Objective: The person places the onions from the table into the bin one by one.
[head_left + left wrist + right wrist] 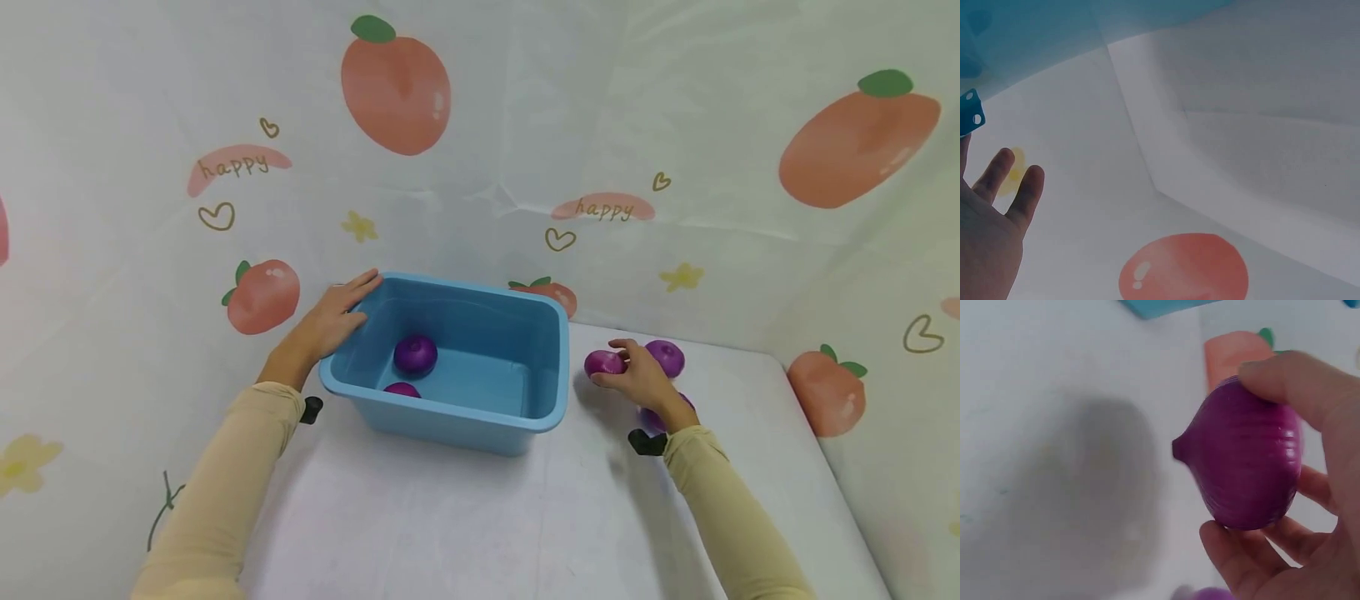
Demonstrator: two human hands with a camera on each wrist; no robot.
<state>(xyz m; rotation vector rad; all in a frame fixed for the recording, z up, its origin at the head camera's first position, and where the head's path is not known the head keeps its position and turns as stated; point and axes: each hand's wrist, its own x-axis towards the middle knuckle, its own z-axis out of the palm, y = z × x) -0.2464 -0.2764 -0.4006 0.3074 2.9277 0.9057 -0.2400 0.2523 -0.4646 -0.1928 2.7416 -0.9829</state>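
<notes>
R hand (637, 379) pinches a purple onion (603, 363) btwn thumb & fingers, just R of the tub; R wrist view shows its pointed tip facing away from the palm, w/ a soft shadow on the table (450, 517) apart from it, so it's held above the surface. L hand (330, 321) rests on the L end of the blue tub (442, 429), fingers straight & spread, nothing pinched that I can see; exact thumb contact can't tell. Inside the tub: one whole onion (415, 356) near the L end, plus a second onion (402, 389) partly hidden by the front rim. Two more on the table by the R hand: far onion (665, 358) just beyond it, near onion (651, 419) mostly covered by the wrist. Backdrop (480, 125) = white cloth w/ fruit, hearts & "happy" prints. Both sleeves (247, 450) beige.
</notes>
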